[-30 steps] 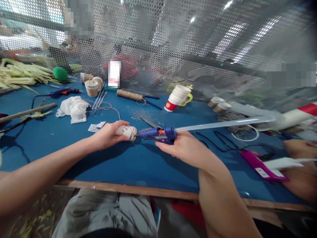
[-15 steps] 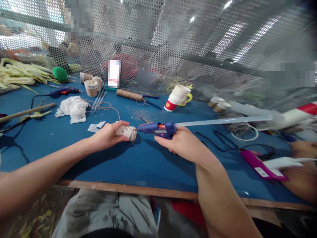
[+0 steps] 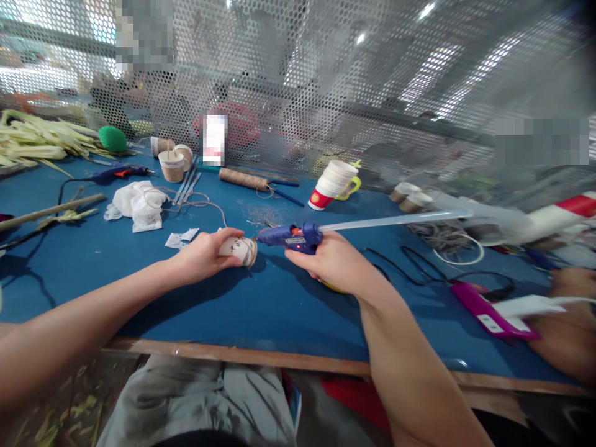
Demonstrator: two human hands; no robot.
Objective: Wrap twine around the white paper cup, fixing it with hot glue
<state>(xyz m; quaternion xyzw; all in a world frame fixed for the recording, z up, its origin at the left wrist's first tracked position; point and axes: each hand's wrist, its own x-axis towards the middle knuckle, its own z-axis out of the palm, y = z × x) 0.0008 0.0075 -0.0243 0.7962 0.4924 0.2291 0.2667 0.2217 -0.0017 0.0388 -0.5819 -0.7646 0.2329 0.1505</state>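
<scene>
My left hand [image 3: 202, 254] is closed around a small white paper cup [image 3: 238, 249] lying on its side, with dark marks on its wall. Twine [image 3: 252, 252] is wound about the cup's right end, and a strand trails back from it. In my right hand [image 3: 339, 261] is a blue glue gun [image 3: 291, 237], its nozzle pointing left, at or very near the wound end; contact cannot be told. A long clear glue stick [image 3: 395, 219] sticks out of the gun's rear.
Behind stand a twine roll [image 3: 244, 179], stacked paper cups [image 3: 334, 183], and twine-wrapped cups [image 3: 172, 165]. Another glue gun [image 3: 121, 172] and white cloth [image 3: 137, 205] lie left. At right are a purple power strip [image 3: 493, 310] and another person's arm [image 3: 568, 335]. A perforated metal screen [image 3: 298, 74] rises behind.
The glue gun in my right hand has shifted slightly left, with its glue stick. The cup in my left hand has turned a little, and the hand stays in place.
</scene>
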